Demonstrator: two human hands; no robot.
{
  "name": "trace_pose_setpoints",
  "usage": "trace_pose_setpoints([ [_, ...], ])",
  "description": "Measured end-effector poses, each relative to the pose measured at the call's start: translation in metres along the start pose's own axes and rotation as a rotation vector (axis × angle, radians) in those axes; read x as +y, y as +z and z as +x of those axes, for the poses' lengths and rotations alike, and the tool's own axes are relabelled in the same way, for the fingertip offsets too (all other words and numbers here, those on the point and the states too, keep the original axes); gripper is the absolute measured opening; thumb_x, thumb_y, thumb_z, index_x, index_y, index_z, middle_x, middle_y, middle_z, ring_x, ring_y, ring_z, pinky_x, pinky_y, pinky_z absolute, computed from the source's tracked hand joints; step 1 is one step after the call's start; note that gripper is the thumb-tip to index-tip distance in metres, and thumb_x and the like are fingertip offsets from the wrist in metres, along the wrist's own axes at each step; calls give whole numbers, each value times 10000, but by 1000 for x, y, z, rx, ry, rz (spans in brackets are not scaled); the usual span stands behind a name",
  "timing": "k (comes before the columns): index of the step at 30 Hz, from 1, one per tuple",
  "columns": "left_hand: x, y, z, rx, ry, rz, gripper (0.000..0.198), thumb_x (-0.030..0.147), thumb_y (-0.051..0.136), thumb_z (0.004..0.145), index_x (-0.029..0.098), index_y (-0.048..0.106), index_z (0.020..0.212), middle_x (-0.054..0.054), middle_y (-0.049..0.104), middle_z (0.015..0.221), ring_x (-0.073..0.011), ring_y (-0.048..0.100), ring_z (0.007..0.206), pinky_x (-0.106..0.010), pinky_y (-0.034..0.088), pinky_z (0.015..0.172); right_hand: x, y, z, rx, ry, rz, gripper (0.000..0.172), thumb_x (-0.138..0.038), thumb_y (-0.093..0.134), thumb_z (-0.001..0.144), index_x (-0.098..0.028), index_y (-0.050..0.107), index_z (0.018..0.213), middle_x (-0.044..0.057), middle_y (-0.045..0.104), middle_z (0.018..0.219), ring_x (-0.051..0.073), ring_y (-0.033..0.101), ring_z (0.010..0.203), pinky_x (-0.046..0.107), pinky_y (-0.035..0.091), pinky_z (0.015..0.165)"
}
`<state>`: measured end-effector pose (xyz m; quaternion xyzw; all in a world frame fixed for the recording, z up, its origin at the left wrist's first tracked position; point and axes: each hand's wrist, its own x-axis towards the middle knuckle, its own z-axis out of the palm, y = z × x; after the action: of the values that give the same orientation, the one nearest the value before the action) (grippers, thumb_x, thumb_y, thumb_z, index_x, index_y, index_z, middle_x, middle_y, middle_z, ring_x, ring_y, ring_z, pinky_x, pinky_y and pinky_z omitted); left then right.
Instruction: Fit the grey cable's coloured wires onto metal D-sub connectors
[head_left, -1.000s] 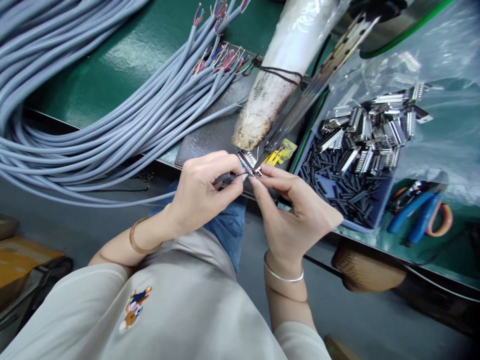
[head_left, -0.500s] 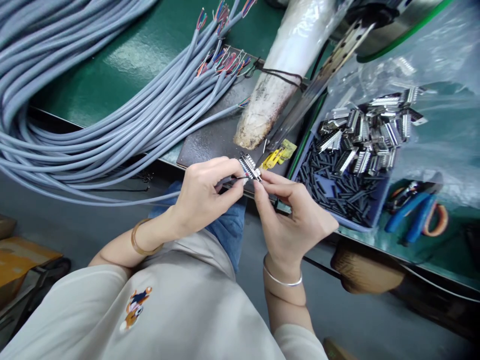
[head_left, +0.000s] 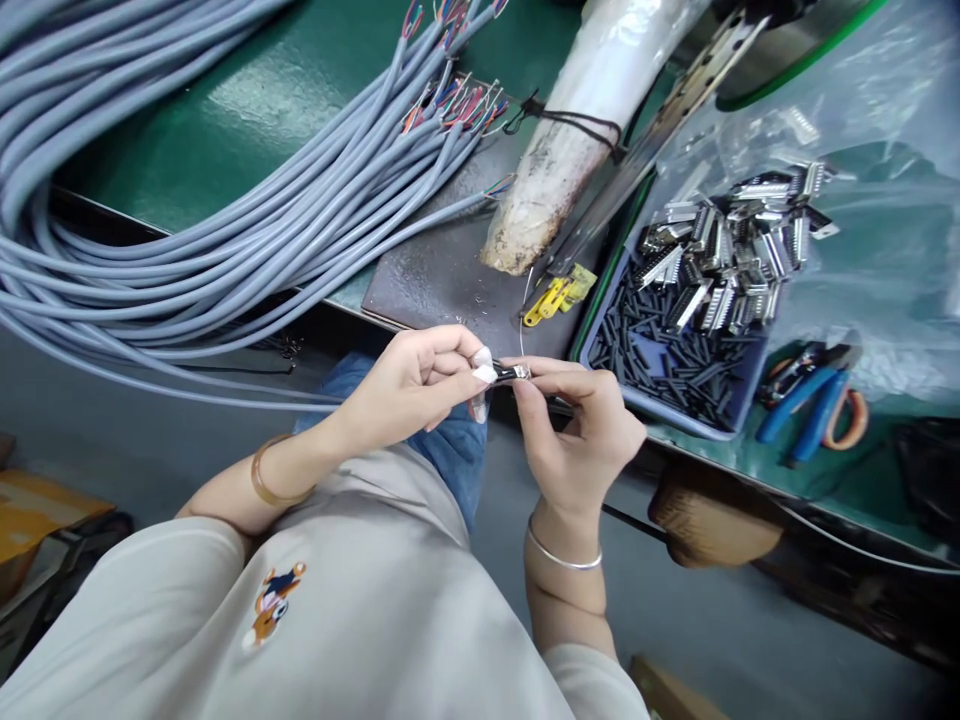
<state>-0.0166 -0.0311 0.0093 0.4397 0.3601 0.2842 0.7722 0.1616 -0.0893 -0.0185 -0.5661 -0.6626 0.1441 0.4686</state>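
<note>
Between my two hands sits a small metal multi-pin connector (head_left: 520, 371), now seen nearly edge-on. My right hand (head_left: 577, 420) pinches its right end between thumb and fingers. Against its left side lie short black sleeves (head_left: 505, 374) on wires. My left hand (head_left: 424, 385), with white covers on its thumb and a fingertip, is closed on these black-sleeved wires. Its curled fingers hide part of the wires and where they join the connector. A thin wire (head_left: 523, 315) rises just above the connector.
Many grey cables (head_left: 300, 230) with stripped coloured ends fill the left. A blue tray (head_left: 731, 425) at right holds black sleeves and metal connectors. Beside it lie blue-handled pliers (head_left: 814, 405). A wrapped white roll (head_left: 570, 140) and a yellow clip (head_left: 551, 300) stand ahead.
The connector has turned from showing its rows of pins to nearly edge-on. My left fingers have shifted their hold and spread slightly; the view has moved a little.
</note>
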Motion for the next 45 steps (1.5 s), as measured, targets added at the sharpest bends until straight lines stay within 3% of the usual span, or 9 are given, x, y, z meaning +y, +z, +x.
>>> trace_pose_setpoints([
  [3,0,1,-2,46,63,35,235,318,718,873,135,571,856,29,629,612,-7,397,404,-136,289,383,-2,1,-3,20,84,84,104,-170,711,903,-232,629,890,-6,762,926,143,755,862,257,611,727],
  [7,-5,1,-5,104,190,119,141,246,692,867,114,642,871,17,628,687,-27,479,525,-140,400,497,-8,2,-1,44,183,173,105,-207,715,911,-232,626,861,-25,727,863,105,714,743,220,593,661],
  [12,-11,-4,-10,135,224,294,216,266,726,833,90,755,955,-22,678,742,-60,508,583,-175,425,540,-10,2,1,61,290,241,125,-264,711,924,-227,612,856,-26,715,839,96,674,656,228,535,576],
  [15,-13,-7,-12,103,262,319,225,272,699,868,96,774,986,-41,713,775,-74,546,603,-186,444,558,-11,2,1,59,314,245,162,-295,712,925,-226,599,832,-27,701,809,97,644,645,241,493,558],
  [19,-14,-9,-13,56,307,348,231,271,630,932,87,768,945,-14,657,660,-67,509,555,-181,410,523,-13,3,0,61,328,221,161,-309,708,929,-232,600,838,-40,673,776,84,571,597,253,447,545],
  [26,-12,-13,-14,-14,179,249,271,340,584,972,100,689,903,23,547,597,-61,453,519,-184,373,502,-14,4,-1,22,342,232,175,-346,699,936,-235,592,853,-44,645,778,82,556,611,252,454,576],
  [32,-11,-18,-11,-87,-53,34,354,465,659,912,141,595,787,33,519,563,-30,315,420,-183,210,400,-13,7,0,1,363,299,190,-352,707,926,-222,585,863,-39,657,796,80,590,638,232,484,598],
  [45,-17,-19,-17,-92,-110,-45,352,459,724,868,115,652,865,33,542,563,-32,363,402,-170,217,365,-14,5,-5,-59,311,151,164,-341,665,953,-226,591,863,-44,639,783,92,607,649,248,527,619],
])
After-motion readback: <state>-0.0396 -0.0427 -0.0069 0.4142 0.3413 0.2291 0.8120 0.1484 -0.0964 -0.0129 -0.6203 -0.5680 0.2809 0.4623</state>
